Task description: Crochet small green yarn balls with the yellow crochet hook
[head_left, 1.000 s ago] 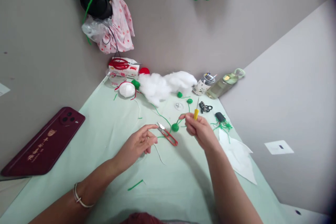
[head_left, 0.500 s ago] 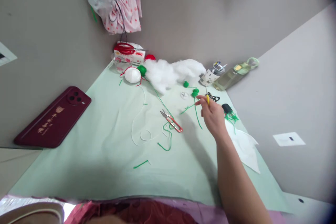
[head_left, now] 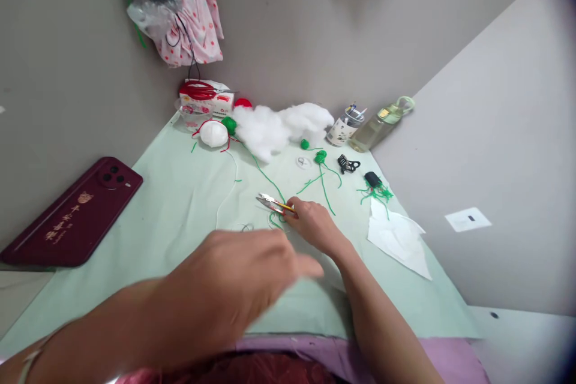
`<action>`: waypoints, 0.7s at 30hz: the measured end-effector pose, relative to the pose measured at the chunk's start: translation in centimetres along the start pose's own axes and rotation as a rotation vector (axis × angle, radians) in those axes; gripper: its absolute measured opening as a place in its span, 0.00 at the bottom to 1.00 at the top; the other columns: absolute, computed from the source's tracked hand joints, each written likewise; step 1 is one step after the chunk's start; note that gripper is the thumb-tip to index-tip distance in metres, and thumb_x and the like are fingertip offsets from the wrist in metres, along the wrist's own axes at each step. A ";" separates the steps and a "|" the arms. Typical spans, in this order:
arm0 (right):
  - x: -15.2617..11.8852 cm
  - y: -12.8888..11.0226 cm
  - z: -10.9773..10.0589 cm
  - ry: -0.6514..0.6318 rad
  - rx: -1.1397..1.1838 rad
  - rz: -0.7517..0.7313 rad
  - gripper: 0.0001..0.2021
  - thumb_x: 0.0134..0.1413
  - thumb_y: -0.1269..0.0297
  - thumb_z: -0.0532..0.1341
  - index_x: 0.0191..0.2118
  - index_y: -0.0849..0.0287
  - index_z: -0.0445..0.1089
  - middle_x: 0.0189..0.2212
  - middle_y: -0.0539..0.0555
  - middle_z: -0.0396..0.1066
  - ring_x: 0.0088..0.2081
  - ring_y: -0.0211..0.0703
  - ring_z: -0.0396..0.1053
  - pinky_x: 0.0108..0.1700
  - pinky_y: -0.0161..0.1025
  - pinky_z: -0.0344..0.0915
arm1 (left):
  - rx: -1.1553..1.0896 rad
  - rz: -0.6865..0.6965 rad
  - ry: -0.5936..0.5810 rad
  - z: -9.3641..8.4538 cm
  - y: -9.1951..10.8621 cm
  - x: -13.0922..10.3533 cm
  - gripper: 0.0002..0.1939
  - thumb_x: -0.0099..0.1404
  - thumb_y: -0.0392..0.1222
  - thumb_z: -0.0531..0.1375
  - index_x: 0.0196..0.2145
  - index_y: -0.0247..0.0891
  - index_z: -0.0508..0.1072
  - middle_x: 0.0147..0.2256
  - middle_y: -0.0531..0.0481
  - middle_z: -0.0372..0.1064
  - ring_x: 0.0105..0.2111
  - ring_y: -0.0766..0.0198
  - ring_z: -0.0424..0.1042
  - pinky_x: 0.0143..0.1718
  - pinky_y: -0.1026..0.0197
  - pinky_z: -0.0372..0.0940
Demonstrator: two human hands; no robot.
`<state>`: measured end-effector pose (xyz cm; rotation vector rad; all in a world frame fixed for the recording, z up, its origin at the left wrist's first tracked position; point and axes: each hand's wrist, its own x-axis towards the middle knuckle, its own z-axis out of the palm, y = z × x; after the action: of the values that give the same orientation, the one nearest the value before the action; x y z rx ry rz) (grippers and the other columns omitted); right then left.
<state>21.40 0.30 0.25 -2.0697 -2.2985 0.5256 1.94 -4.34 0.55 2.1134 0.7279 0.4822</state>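
My right hand (head_left: 315,225) rests on the mint-green cloth (head_left: 180,192) with its fingertips at the thread snips (head_left: 270,201). It pinches a yellow-handled hook (head_left: 288,208) that lies across the snips' handle. Green yarn strands (head_left: 321,183) run from beside this hand to a small green crochet ball (head_left: 320,157). My left hand (head_left: 243,282) hovers blurred in the foreground, above the cloth's near half, fingers stretched out and holding nothing. A thin white thread (head_left: 227,192) lies just beyond it.
White stuffing (head_left: 279,126), a white ball (head_left: 213,134) and a green ball (head_left: 229,125) lie at the back. A pen cup (head_left: 341,129), a bottle (head_left: 378,126), a black clip (head_left: 348,163) and white paper (head_left: 398,237) are on the right. A maroon phone (head_left: 67,213) lies left.
My right hand has come back from the far green ball to the snips, still with the yellow hook. My left hand, out of view half a second ago, has swept in over the near cloth.
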 end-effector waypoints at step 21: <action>-1.1 3.9 -2.6 0.230 0.126 0.133 0.10 0.65 0.59 0.58 0.36 0.54 0.75 0.23 0.50 0.71 0.26 0.44 0.64 0.32 0.38 0.55 | -0.464 -0.160 0.072 -4.2 -3.5 0.4 0.12 0.73 0.49 0.56 0.37 0.40 0.73 0.41 0.44 0.79 0.39 0.58 0.77 0.44 0.55 0.72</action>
<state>25.92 0.16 1.92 -2.1088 -1.9626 0.3993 -1.23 0.10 0.24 1.6001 0.7374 0.5789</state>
